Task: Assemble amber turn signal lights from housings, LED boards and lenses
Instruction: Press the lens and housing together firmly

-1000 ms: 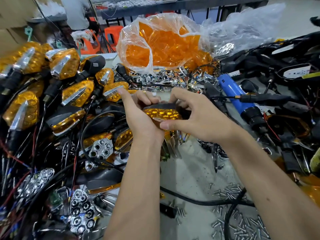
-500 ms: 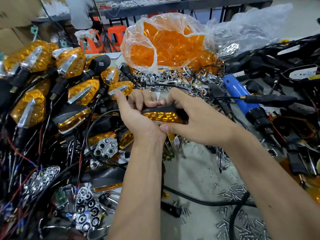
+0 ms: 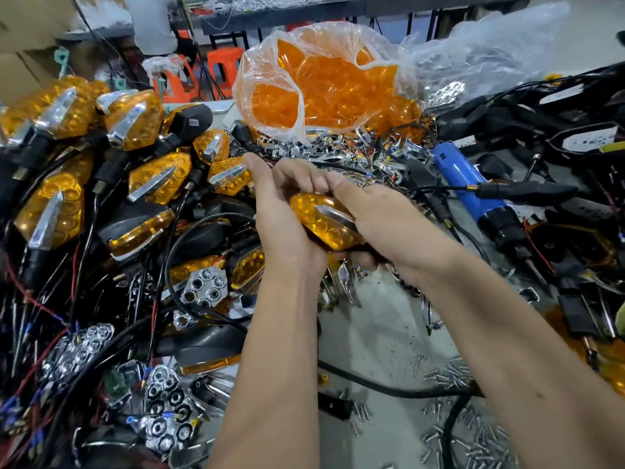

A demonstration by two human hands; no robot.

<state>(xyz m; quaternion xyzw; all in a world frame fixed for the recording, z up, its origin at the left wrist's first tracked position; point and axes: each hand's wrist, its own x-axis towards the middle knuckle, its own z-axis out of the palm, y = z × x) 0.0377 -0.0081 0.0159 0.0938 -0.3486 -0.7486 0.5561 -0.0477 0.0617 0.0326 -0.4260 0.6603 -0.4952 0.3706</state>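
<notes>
Both hands hold one amber turn signal (image 3: pixel 321 221) above the middle of the bench, its lens with a chrome strip facing up. My left hand (image 3: pixel 284 218) cups it from the left, fingers curled over its far edge. My right hand (image 3: pixel 382 225) grips its right side, thumb under the housing. A clear bag of amber lenses (image 3: pixel 324 82) stands behind. Finished signals (image 3: pixel 135 120) are piled at the left. Chrome LED reflector boards (image 3: pixel 203 286) with wires lie at the lower left.
A blue electric screwdriver (image 3: pixel 466 187) lies to the right among black housings and cables (image 3: pixel 541 137). Loose screws (image 3: pixel 453 428) are scattered on the white table (image 3: pixel 382 336) at the lower right. Chrome trim pieces (image 3: pixel 338 150) heap under the bag.
The signal has been turned in my hands: earlier its edge faced me, now the lens face with the chrome strip shows. Both hands stayed on it.
</notes>
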